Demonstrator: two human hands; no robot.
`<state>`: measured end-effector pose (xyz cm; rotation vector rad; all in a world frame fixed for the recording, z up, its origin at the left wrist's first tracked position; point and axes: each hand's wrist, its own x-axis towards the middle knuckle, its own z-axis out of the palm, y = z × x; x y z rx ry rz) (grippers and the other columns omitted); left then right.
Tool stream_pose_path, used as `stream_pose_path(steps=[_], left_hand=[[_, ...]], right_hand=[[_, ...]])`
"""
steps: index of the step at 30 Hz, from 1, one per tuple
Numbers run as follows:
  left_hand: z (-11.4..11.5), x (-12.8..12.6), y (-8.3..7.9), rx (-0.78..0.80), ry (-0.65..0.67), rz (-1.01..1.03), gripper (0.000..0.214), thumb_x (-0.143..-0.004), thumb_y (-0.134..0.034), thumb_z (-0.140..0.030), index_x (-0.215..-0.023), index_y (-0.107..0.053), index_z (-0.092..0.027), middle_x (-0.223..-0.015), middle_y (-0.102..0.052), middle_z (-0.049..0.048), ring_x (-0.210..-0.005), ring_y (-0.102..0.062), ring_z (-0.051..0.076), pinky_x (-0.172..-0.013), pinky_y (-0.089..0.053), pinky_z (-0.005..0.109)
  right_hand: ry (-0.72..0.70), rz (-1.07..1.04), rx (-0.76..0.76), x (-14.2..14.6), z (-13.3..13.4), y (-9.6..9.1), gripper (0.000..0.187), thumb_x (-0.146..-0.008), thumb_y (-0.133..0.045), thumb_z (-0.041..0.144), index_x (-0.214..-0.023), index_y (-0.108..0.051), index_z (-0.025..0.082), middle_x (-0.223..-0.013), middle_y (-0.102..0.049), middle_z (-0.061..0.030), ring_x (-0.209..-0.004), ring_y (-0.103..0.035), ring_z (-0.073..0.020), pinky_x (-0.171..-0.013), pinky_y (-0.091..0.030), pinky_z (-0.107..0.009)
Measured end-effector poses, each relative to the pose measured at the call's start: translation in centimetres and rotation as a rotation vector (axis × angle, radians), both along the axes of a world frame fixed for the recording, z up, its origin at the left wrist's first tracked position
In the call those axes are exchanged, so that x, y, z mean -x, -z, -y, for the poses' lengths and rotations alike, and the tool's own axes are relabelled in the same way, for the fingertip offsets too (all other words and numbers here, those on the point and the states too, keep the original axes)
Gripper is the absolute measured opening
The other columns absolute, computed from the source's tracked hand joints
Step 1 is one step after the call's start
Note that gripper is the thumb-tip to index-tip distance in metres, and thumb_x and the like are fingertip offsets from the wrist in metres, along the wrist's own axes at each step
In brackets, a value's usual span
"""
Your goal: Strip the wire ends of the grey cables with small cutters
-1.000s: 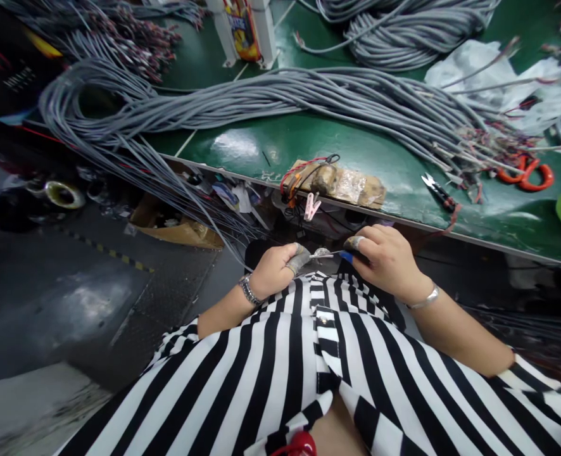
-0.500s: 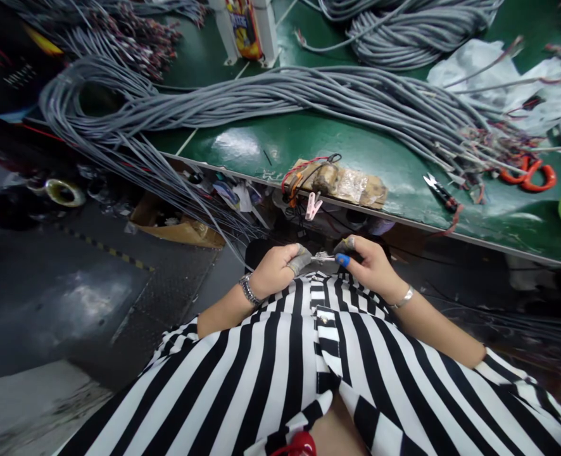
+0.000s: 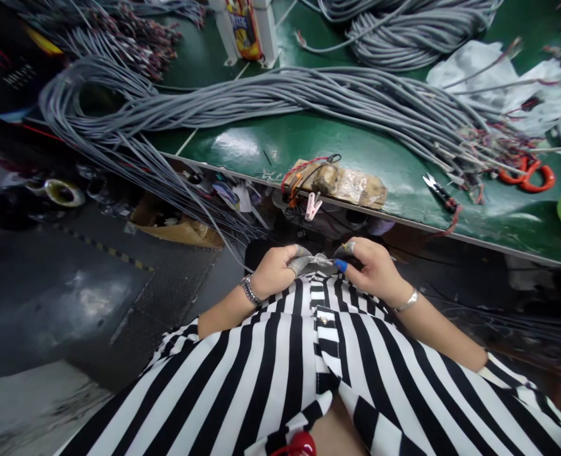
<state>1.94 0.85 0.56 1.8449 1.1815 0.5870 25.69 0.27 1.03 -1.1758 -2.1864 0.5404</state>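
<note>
Close to my body, below the table edge, my left hand [image 3: 277,269] pinches a grey cable whose frayed, silvery wire end [image 3: 319,259] sticks out between the two hands. My right hand [image 3: 370,266] pinches the other side of those loose strands between thumb and forefinger. Coverings wrap several fingertips, a blue one on the right thumb. The cable runs up past my left hand toward a long bundle of grey cables [image 3: 261,95] lying across the table. Fine detail of the strands is blurred.
On the green table [image 3: 242,149] are a taped block [image 3: 351,185] with a pink clothespin [image 3: 313,206] at its edge, small snips [image 3: 439,192], orange-handled scissors [image 3: 530,175], a plastic bag [image 3: 475,66] and coiled cables [image 3: 413,31]. A cardboard box [image 3: 180,231] sits below, left.
The strands between my hands look more spread and tangled than before. My right hand has shifted slightly; the left stays almost in place.
</note>
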Motion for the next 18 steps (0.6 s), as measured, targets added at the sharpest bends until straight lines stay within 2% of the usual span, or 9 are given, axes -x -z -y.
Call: stream_pose_path(steps=[2, 3, 7, 9, 13, 18], left_hand=[[-0.1, -0.1, 0.0, 0.002, -0.021, 0.014, 0.02, -0.085, -0.052, -0.023, -0.094, -0.068, -0.016, -0.091, -0.072, 0.0036, -0.082, -0.065, 0.015, -0.076, -0.05, 0.023], [-0.1, -0.1, -0.1, 0.006, -0.026, 0.021, 0.02, -0.085, -0.053, -0.024, -0.094, -0.068, -0.016, -0.09, -0.072, 0.0036, -0.082, -0.065, 0.014, -0.075, -0.05, 0.023], [0.0, -0.4, -0.5, 0.029, 0.027, 0.037, 0.02, -0.085, -0.054, -0.027, -0.093, -0.069, -0.015, -0.085, -0.071, 0.0032, -0.077, -0.065, 0.014, -0.071, -0.049, 0.022], [0.2, -0.5, -0.6, 0.017, 0.066, 0.009, 0.019, -0.084, -0.055, -0.026, -0.091, -0.069, -0.015, -0.081, -0.071, 0.0029, -0.073, -0.064, 0.013, -0.068, -0.048, 0.021], [0.3, -0.5, -0.2, -0.027, 0.055, -0.077, 0.017, -0.081, -0.056, -0.023, -0.086, -0.069, -0.015, -0.076, -0.07, 0.0029, -0.069, -0.062, 0.013, -0.066, -0.047, 0.021], [0.2, -0.4, 0.1, -0.03, 0.02, -0.083, 0.017, -0.08, -0.055, -0.023, -0.087, -0.069, -0.015, -0.077, -0.07, 0.003, -0.068, -0.062, 0.013, -0.065, -0.047, 0.021]], right_hand=[[-0.038, 0.005, -0.025, 0.0, 0.1, -0.2, 0.006, -0.08, -0.054, 0.024, -0.077, -0.056, 0.019, -0.074, -0.057, -0.0046, -0.068, -0.052, -0.017, -0.064, -0.04, -0.029], [-0.014, 0.006, -0.027, 0.1, 0.1, -0.1, 0.006, -0.08, -0.053, 0.023, -0.078, -0.057, 0.019, -0.075, -0.058, -0.0049, -0.069, -0.053, -0.0172, -0.064, -0.041, -0.029], [0.219, -0.005, 0.024, 0.7, 0.2, 1.0, 0.006, -0.082, -0.052, 0.021, -0.081, -0.057, 0.02, -0.078, -0.061, -0.0054, -0.071, -0.055, -0.0182, -0.065, -0.042, -0.03], [0.262, -0.012, 0.096, 0.8, 0.0, 1.5, 0.005, -0.082, -0.053, 0.023, -0.08, -0.057, 0.02, -0.078, -0.062, -0.0048, -0.07, -0.056, -0.018, -0.064, -0.042, -0.029], [0.231, 0.042, 0.191, 0.4, -0.3, 1.4, 0.01, -0.08, -0.055, 0.028, -0.074, -0.054, 0.02, -0.07, -0.059, -0.0023, -0.062, -0.053, -0.0161, -0.057, -0.038, -0.027], [0.149, 0.123, 0.127, -0.5, -0.5, -0.6, 0.014, -0.08, -0.054, 0.03, -0.071, -0.051, 0.02, -0.068, -0.055, -0.0016, -0.062, -0.05, -0.0153, -0.058, -0.037, -0.027]])
